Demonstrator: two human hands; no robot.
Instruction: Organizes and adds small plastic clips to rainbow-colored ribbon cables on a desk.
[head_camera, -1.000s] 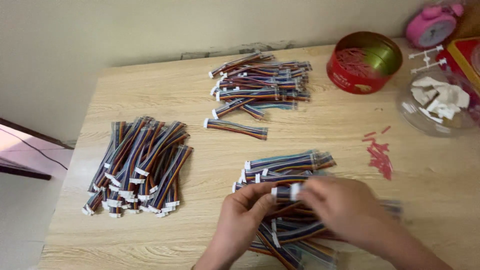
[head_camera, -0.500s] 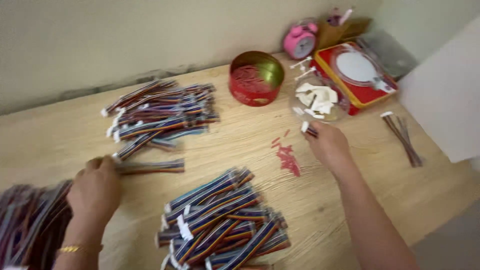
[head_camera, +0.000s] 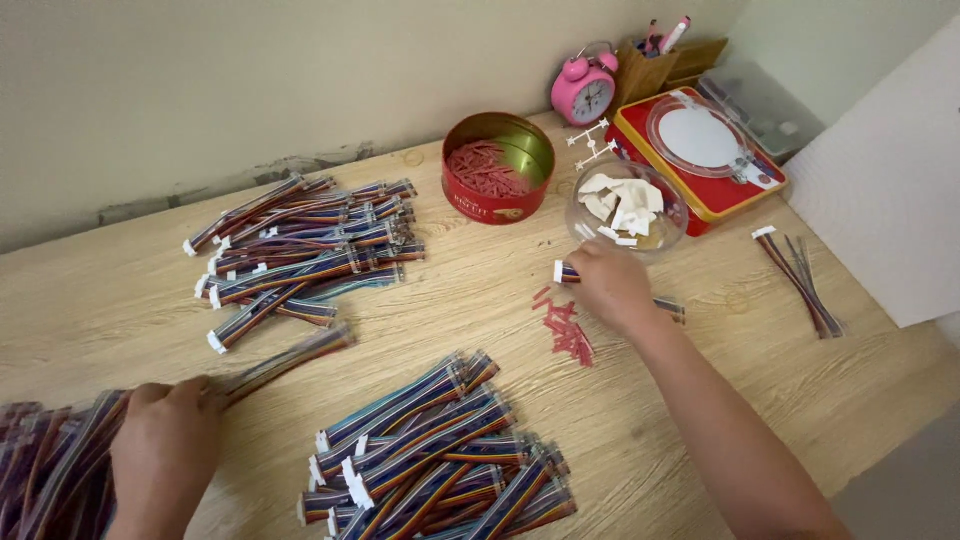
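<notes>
Right hand (head_camera: 612, 285) is closed over a short multicoloured ribbon cable (head_camera: 567, 273), held flat to the wooden table (head_camera: 480, 290) just in front of the clear bowl of white connector housings (head_camera: 626, 210); its white plug end shows left of the knuckles and a bit of the far end shows past the wrist. Left hand (head_camera: 165, 450) rests with fingers curled on another ribbon cable (head_camera: 285, 358) at the near left edge, beside a blurred heap of cables (head_camera: 50, 450); whether it actually grips cannot be told. Two further piles lie on the table: one at the back left (head_camera: 300, 250), one in the near centre (head_camera: 430, 460). Small red sleeves (head_camera: 568, 330) are scattered just beside the right hand, with more in the red tin (head_camera: 498, 165). Judgement: the cable is light, limp and flat, likely to flop or fan out if lifted at one end. Best taken at mid-length, or by the rigid plug; thin wires at the joint appear the weak point.
</notes>
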